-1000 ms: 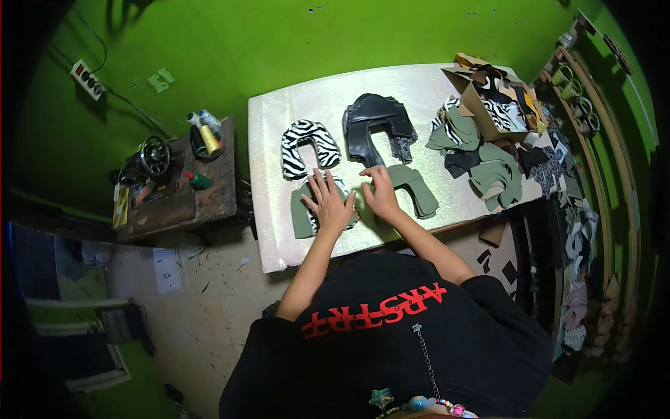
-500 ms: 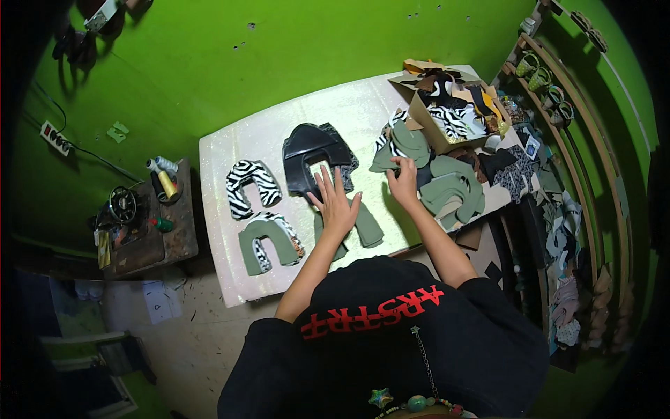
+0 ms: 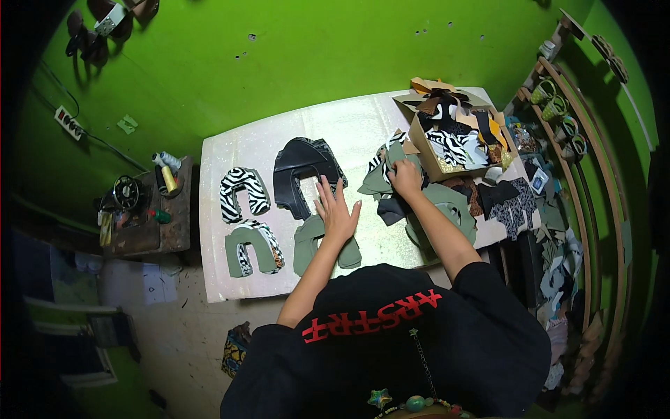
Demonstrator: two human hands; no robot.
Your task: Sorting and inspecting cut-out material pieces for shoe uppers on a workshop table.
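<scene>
My left hand is open, fingers spread. It rests over a stack of olive-green U-shaped cut pieces, its fingertips at the end of a stack of black U-shaped pieces. My right hand has its fingers curled over a pile of olive-green pieces mixed with zebra-print ones, closed on an olive-green piece; its fingertips are partly hidden. Left of the black stack lies a zebra-print U-shaped stack. Nearer me sits another stack with an olive-green U-shaped piece on top.
An open cardboard box full of scraps stands at the table's back right. More scraps lie along the right edge. On the left is a worn sewing machine table with thread cones. Sandals hang on a right-hand rack.
My right hand has moved down onto the olive-green pile and its fingers have closed there. My left hand stays spread beside the black stack. The whole view has shifted slightly.
</scene>
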